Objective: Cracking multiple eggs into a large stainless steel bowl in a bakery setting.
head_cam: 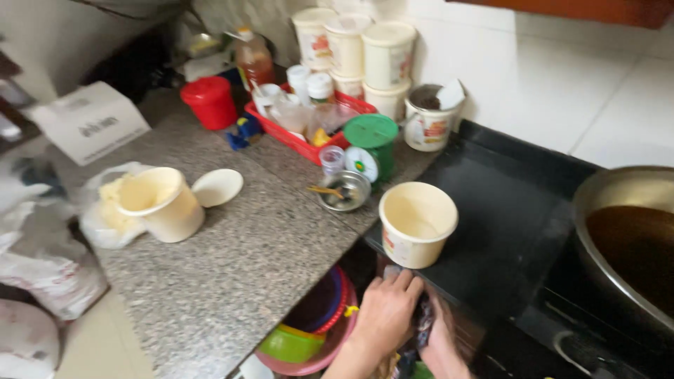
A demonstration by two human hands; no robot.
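We grip a dark crinkled bag (423,324) with both left hand (385,314) and right hand (441,345); just above, the open cream plastic tub (417,223) could tip if we jerk upward.

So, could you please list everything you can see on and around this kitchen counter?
Open cream tub: one, at the counter's front edge, by the black cooktop.
Tipped cream tub: one, on its side against a plastic bag, left.
Loose lid: one, white, beside the tipped tub.
Stacked lidded tubs: several, cream, against the tiled wall.
Red basket: one, holding small jars.
Red container: one, far left of the counter.
Green-lidded jar: one, mid-counter.
Metal bowl: one, silver, beside the jar.
Wok: one, metal, with dark liquid, right.
Coloured basins: stacked, under the counter.
Left hand: below the open tub, on a dark bundle.
Right hand: partly hidden beside it.
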